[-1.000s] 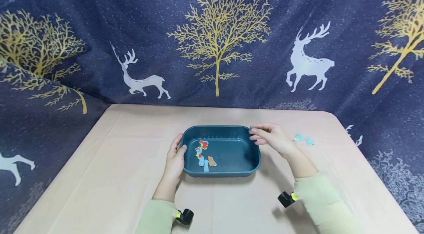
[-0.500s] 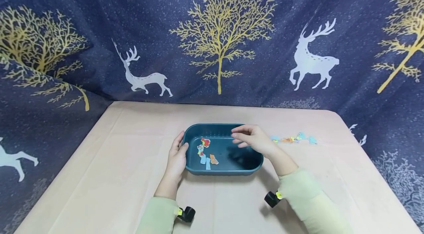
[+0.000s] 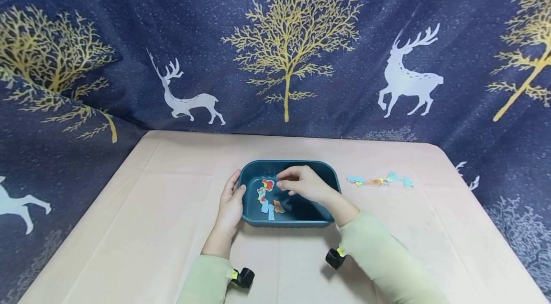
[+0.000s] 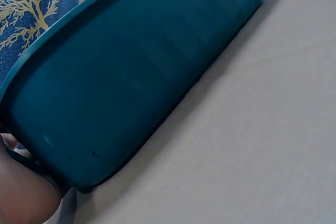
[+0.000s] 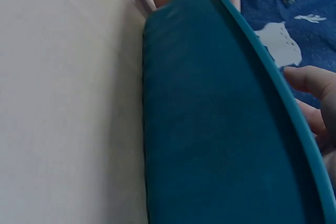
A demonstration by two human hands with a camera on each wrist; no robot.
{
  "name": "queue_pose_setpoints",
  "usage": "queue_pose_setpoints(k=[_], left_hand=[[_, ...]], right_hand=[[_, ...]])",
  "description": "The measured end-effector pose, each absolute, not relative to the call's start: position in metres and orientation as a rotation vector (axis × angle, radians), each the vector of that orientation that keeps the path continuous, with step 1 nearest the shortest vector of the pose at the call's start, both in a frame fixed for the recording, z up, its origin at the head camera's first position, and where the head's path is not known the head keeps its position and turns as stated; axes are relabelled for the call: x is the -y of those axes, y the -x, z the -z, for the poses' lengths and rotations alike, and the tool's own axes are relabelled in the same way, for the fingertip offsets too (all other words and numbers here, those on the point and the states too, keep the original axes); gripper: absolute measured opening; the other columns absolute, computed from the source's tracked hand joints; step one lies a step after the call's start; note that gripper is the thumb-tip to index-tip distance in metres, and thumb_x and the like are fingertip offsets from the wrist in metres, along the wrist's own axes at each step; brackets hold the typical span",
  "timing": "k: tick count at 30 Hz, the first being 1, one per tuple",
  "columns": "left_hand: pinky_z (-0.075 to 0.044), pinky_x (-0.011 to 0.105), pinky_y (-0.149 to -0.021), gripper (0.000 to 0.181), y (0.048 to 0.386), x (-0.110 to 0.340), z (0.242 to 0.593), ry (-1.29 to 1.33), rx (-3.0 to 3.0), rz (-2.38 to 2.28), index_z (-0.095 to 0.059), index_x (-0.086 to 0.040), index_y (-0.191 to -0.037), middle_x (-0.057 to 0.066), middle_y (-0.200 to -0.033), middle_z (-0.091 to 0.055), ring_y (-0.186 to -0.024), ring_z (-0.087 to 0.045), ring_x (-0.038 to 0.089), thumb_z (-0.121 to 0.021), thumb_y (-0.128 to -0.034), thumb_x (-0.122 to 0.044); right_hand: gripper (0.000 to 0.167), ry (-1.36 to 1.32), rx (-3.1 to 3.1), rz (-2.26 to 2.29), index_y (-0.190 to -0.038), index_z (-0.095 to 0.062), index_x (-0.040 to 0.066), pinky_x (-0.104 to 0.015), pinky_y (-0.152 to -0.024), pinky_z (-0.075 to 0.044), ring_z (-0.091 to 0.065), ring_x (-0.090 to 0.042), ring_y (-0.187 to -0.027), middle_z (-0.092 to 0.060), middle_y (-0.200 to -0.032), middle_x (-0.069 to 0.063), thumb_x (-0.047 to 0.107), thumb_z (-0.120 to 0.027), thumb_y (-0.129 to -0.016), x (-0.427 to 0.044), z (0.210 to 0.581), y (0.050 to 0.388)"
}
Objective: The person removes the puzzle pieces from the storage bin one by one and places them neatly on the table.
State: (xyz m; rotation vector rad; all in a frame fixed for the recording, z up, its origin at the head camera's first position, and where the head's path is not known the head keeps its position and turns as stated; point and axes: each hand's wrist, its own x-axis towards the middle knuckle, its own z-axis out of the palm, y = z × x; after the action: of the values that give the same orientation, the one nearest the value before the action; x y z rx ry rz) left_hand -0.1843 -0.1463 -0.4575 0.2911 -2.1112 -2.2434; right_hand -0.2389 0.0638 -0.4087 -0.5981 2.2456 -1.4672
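Note:
A dark teal rectangular plastic tub (image 3: 297, 224) stands on the table, its outer wall filling much of both wrist views. My left hand (image 3: 230, 206) grips its left end, thumb at the rim. Inside, toward the left, lie a red-and-yellow piece (image 3: 268, 185), a patterned piece (image 3: 261, 194), light blue pieces (image 3: 271, 212) and an orange piece (image 3: 279, 206), like flat paper cutouts. Over the tub's middle hangs my right hand (image 3: 307, 186), fingertips just right of the red piece, thumb and forefinger apart. I see nothing between those fingers.
Right of the tub, a row of similar flat pieces lies on the pale tablecloth (image 3: 150, 227): a light blue one (image 3: 355, 179), an orange one (image 3: 373, 182) and more blue ones (image 3: 393, 177). A dark blue cloth (image 3: 258, 108) with deer and trees hangs behind.
My right hand has moved left from the tub's right rim to above its middle, uncovering the row of pieces on the right. My left hand keeps its hold on the tub.

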Motion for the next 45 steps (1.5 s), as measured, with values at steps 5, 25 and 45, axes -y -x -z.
queue_pose_setpoints(k=[5,25,45], left_hand=[[-0.023,0.045,-0.118,0.049,0.185,0.145,0.457,-0.289,2.112,2.252,-0.026,-0.013,-0.149,0.011,-0.156,-0.026,-0.143,-0.025,0.029,-0.035,-0.1009,-0.012],[-0.022,0.044,-0.118,0.050,0.186,0.146,0.455,-0.266,2.109,2.255,-0.026,-0.012,-0.149,0.011,-0.156,-0.025,-0.144,-0.023,0.028,-0.035,-0.1006,-0.010],[-0.022,0.044,-0.118,0.050,0.185,0.147,0.457,-0.262,2.100,2.272,-0.024,-0.012,-0.150,0.010,-0.157,-0.024,-0.144,-0.022,0.028,-0.034,-0.1011,-0.010]], right_hand=[[0.033,0.661,-2.310,1.402,-0.114,-0.065,-0.001,-0.036,-0.072,-0.059,-0.065,-0.025,-0.087,-0.069,-0.102,-0.010,0.020,-0.065,-0.088,-0.047,0.412,0.243],[0.044,0.817,-2.554,0.939,-0.115,-0.065,0.008,-0.031,-0.084,-0.052,-0.060,-0.016,-0.094,-0.067,-0.102,-0.003,0.029,-0.077,-0.078,-0.024,0.433,0.246],[0.074,0.727,-2.621,0.570,-0.132,-0.054,0.026,-0.027,-0.075,-0.048,-0.050,-0.014,-0.084,-0.047,-0.103,0.000,0.047,-0.082,-0.067,-0.020,0.435,0.243]])
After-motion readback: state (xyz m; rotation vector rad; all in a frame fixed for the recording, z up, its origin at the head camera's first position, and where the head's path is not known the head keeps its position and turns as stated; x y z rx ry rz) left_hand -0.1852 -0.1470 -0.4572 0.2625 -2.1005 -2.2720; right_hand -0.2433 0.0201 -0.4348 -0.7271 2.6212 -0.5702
